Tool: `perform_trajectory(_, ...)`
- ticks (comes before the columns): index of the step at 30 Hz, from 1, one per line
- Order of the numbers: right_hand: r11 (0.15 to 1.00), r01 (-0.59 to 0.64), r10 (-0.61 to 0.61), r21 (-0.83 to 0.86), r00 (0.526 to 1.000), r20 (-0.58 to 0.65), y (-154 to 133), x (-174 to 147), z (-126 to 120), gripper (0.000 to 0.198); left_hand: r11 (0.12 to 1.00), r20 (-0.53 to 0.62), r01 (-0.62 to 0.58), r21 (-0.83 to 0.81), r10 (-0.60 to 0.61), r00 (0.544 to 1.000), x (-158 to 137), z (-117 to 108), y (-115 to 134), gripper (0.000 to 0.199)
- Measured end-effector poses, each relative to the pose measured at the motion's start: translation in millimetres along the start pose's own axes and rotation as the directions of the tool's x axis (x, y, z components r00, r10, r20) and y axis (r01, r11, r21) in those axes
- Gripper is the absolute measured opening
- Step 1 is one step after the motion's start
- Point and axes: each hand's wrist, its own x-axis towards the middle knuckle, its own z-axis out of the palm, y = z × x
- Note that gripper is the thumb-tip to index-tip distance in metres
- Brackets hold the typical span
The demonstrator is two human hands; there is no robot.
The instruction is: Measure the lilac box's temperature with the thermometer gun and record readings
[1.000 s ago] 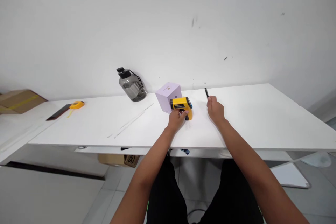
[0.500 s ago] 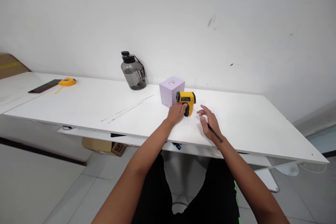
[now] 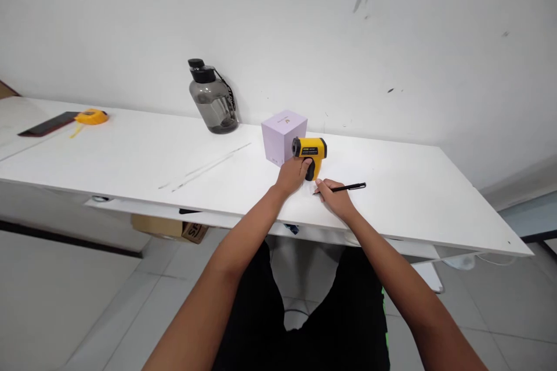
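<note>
A yellow and black infrared thermometer (image 3: 311, 148) stands upright on the table, its nose pointing left. The fingers of my left hand (image 3: 293, 176) are closed around its grip side, with the thumb on the black trigger part. My right hand (image 3: 336, 198) pinches a black pen (image 3: 351, 186). The pen's tip points down-left at the tabletop, by a small pale patch that may be paper, just below the thermometer. Directly behind the left hand sits a lilac box (image 3: 278, 136), partly covered by the thermometer and hand.
A grey water bottle (image 3: 213, 101) with a black cap stands near the wall. On the white table's (image 3: 404, 185) left side lie a yellow tape measure (image 3: 92, 116) and a dark flat strip (image 3: 50, 124). Beneath, a cardboard box (image 3: 159, 225) shows.
My right hand has moved left, closer to the thermometer. The pen has swung from beside the wrist into a writing grip. My left hand stays on the thermometer; the view has shifted slightly.
</note>
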Motion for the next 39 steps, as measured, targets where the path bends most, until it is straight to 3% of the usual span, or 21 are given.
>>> perform_trajectory(7, 0.998, -0.011, 0.015, -0.066, 0.998, 0.064, -2, -3, 1, 0.043, 1.000, -0.007, 0.005, -0.031, -0.006, 1.000, 0, -1, 1, 0.065)
perform_trajectory(22, 0.997, -0.048, 0.053, -0.057, 0.995, 0.089, 0, 0, 2, 0.040, 0.998, 0.047, 0.036, 0.056, -0.038, 0.998, -2, -6, 9, 0.050)
perform_trajectory(39, 0.998, -0.030, 0.029, -0.060, 1.000, -0.003, 2, 1, 4, 0.037, 0.993, 0.071, 0.069, 0.095, -0.076, 0.995, -4, -9, 15, 0.047)
